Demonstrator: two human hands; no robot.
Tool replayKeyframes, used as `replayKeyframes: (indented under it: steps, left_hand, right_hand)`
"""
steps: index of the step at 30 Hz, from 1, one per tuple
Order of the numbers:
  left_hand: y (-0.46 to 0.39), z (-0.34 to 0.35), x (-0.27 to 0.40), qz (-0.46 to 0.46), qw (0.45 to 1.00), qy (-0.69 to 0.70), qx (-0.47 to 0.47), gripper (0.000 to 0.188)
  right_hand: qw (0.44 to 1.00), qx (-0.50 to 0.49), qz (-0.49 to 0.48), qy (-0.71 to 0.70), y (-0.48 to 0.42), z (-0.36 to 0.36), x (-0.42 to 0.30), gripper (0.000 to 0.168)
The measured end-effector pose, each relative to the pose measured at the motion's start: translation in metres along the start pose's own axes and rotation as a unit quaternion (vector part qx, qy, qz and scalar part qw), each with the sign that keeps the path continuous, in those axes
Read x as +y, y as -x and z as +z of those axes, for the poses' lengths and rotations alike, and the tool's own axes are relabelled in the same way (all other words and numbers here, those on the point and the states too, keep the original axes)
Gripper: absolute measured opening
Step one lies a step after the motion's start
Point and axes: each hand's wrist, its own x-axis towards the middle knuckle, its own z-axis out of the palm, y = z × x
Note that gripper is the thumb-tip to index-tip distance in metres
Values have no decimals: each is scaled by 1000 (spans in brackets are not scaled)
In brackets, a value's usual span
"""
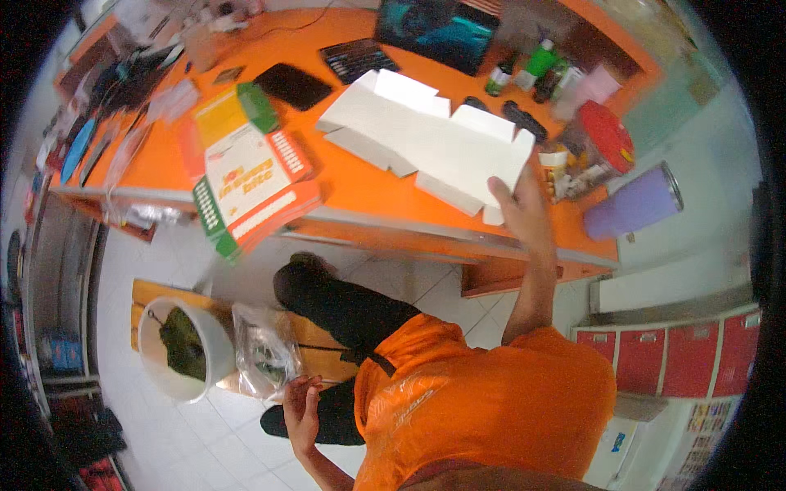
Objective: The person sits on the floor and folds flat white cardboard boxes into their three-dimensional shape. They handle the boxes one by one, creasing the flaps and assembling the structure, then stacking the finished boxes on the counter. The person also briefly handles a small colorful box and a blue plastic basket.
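Note:
My right hand (527, 207) grips the right end of an unfolded white cardboard carton (430, 138). Its plain side faces up and its flaps stick out over the orange desk. To the left, an opened-out printed carton (249, 172) in green, orange and white overhangs the front edge of the desk. My left hand (302, 408) hangs low by my leg, with fingers loosely bent and nothing visible in them. Close to its fingertips is a clear plastic bag (267, 353); I cannot tell whether they touch.
A white bucket (218, 350) with dark green contents stands beside the bag on a wooden bench (142, 294). The orange desk (362, 178) also carries a dark tablet-like slab (295, 86), a keyboard (359, 60), a screen (436, 30), bottles (540, 58), a red-lidded jar (605, 135) and a purple tumbler (632, 202).

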Motion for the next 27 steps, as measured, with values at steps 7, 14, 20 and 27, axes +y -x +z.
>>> replayKeyframes:
  steps: [7,14,20,27]
  left_hand:
    - [30,-28,-51,-16,986,-154,65,27]
    - [-29,12,49,82,985,-149,9,24]
    - [-43,21,58,109,990,-72,-44,25]
    - [-71,28,95,138,986,32,-86,23]
  right_hand:
    - [908,185,-188,325,-12,32,-87,35]
    - [848,-244,-452,130,-12,160,-159,33]
    - [788,-318,-481,214,-27,221,-154,19]
    - [766,-374,-482,203,-33,202,-159,18]
